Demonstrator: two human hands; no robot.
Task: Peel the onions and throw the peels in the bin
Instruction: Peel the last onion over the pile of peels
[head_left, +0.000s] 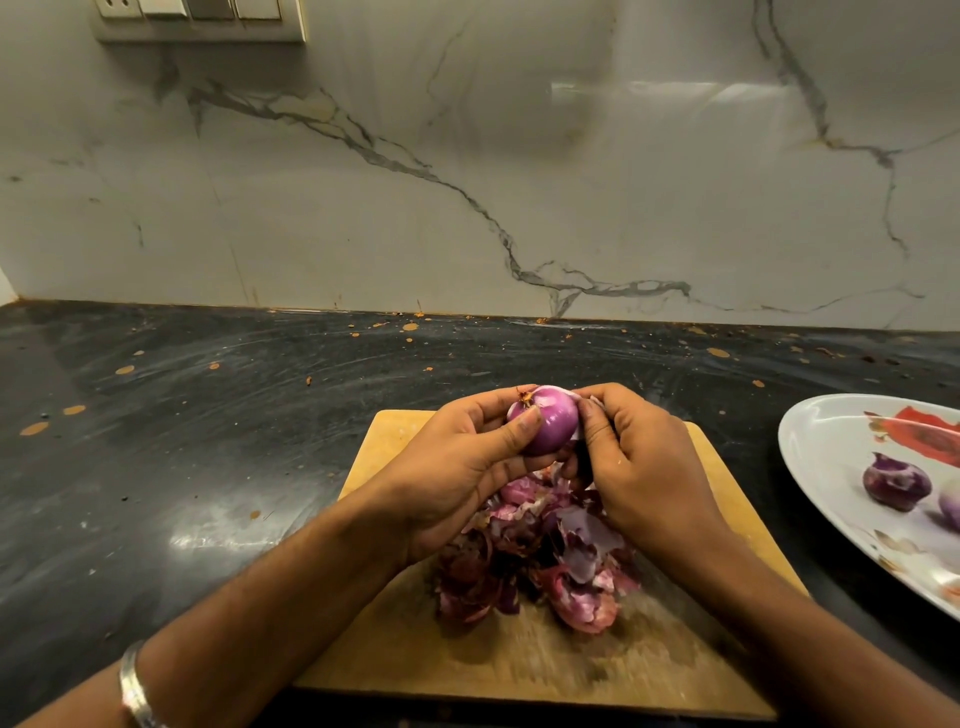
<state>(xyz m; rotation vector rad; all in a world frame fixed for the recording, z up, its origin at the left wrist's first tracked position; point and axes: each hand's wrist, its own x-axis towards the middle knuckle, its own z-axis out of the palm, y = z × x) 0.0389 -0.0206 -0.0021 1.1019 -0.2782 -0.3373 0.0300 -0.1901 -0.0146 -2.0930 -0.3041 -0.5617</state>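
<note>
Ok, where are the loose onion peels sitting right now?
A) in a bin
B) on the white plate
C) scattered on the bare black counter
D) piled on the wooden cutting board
D: the purple peels lie heaped on the wooden cutting board, under the hands holding the onion.

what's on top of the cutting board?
A pile of purple onion peels lies on the wooden cutting board. The left hand and right hand hold an onion above it, covering the pile's far part.
</note>
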